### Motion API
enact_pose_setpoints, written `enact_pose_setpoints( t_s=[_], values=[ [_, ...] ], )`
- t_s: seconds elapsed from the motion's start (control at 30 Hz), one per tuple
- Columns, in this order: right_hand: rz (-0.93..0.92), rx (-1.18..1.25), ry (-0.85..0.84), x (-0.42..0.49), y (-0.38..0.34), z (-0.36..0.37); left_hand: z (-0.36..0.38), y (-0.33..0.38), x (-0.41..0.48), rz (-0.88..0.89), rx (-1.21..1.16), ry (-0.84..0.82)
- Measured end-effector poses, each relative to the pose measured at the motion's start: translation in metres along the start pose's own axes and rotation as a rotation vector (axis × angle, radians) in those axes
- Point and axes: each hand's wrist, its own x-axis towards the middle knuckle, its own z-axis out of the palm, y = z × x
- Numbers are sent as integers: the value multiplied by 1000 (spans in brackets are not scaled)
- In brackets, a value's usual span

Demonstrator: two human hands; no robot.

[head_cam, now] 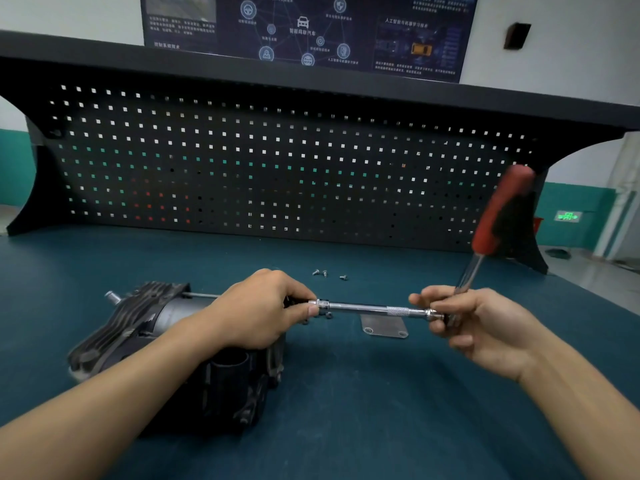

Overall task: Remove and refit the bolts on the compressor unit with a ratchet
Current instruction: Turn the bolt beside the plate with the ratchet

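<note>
Room: workshop wall in white over teal, with a dark blue printed poster point(304, 29) at the top and a green lit sign point(568, 216) far right.
Bench back: black perforated metal pegboard point(277, 161) under a black shelf edge.
Bench surface: dark teal matted worktop point(346, 417), which carries everything below.
Compressor unit: dark grey finned metal compressor point(114, 323), lying on its side on the worktop at lower left, partly under the left forearm.
Left hand point(259, 310): over the compressor's right end; fingers curled, thumb and fingertips pinching the left tip of the bar.
Right hand point(485, 327): held above the worktop at right, palm up; fingers curled round the joint of ratchet and bar.
Ratchet: red-and-black-handled ratchet point(498, 216), handle raised up and tilted right, blurred.
Bar: long chrome extension bar point(377, 309), level between the two hands; whether its left tip sits on a bolt cannot be told.
Plate: small grey metal plate point(384, 328) with corner holes, flat beneath the bar.
Bolts: three small silver bolts point(325, 273), loose on the worktop beyond the hands.
</note>
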Motion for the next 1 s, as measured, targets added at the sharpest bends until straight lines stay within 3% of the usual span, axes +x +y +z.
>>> enact_pose_setpoints(
  t_s=[1.0],
  values=[
    [126, 213, 2, 5, 1, 1, 2, -5, 1, 15, -32, 38]
  ],
)
